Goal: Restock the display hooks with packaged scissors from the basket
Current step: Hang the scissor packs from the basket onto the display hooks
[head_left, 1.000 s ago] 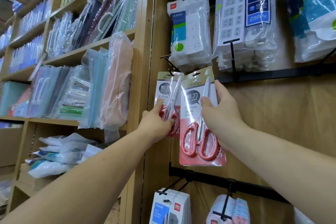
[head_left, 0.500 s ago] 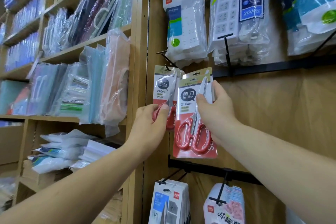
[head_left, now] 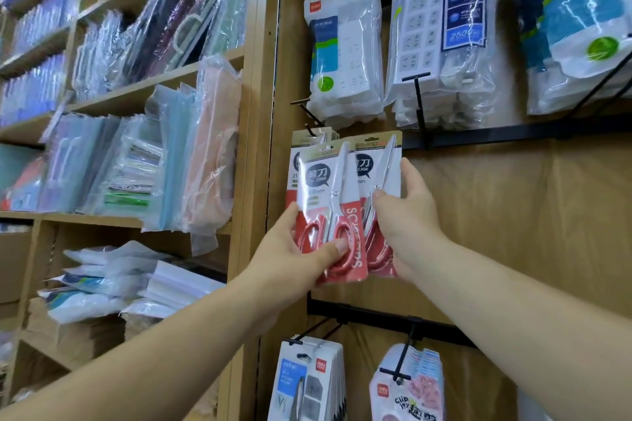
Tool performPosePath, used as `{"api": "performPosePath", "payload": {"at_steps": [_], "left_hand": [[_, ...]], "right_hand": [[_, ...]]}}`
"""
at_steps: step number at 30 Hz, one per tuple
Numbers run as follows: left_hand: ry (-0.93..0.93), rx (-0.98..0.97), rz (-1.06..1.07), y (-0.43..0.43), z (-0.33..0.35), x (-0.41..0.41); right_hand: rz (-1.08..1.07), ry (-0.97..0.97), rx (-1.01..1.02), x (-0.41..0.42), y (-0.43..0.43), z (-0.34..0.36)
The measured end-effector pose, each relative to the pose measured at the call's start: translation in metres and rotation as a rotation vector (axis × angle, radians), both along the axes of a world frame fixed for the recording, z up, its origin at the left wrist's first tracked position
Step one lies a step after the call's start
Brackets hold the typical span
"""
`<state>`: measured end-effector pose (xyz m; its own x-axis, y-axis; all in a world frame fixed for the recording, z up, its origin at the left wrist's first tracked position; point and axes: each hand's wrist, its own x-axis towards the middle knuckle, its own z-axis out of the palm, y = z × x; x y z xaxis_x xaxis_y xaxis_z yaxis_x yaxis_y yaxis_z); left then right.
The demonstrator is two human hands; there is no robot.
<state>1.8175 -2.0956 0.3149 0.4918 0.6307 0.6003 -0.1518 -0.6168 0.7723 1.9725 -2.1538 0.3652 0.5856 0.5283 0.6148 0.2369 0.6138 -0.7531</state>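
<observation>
At the near edge of the display panel (head_left: 513,215), we hold one pack of scissors in each of the hands. The left hand (head_left: 294,260) pinches the lower end of the front pack (head_left: 328,188), thumb across the red handles; we judge this leaves the punched top free for hooking. The right hand (head_left: 407,225) grips the second pack (head_left: 379,161) by its right edge, thumb on the front, just behind the first. Each pack is a flat card: red base, red-handled scissors under clear blister, dark label above. Farther back, a third pack (head_left: 307,143) hangs on the black hook (head_left: 309,129). The basket is not in view.
</observation>
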Motion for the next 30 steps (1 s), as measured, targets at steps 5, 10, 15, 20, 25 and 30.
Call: {"api": "performPosePath", "payload": {"at_steps": [5,10,15,20,25,30], "left_hand": [[0.002,0.047,0.161,0.014,0.003,-0.005],[0.005,0.107,0.261,0.037,0.03,-0.002],[0.048,0.091,0.286,0.058,0.051,0.005],[0.104,0.104,0.301,0.07,0.055,0.009],[0.08,0.114,0.314,0.072,0.06,0.015],[0.059,0.153,0.286,0.073,0.043,0.02]], "right_hand": [[-0.098,-0.037,-0.009,0.006,-0.005,-0.001],[-0.111,-0.021,-0.012,0.006,-0.002,0.001],[-0.1,-0.078,-0.031,-0.001,0.001,0.004],[-0.09,-0.12,-0.043,-0.001,0.003,0.001],[-0.093,-0.125,-0.049,0.0,0.001,0.004],[-0.103,-0.137,-0.074,0.006,0.001,-0.001]]}}
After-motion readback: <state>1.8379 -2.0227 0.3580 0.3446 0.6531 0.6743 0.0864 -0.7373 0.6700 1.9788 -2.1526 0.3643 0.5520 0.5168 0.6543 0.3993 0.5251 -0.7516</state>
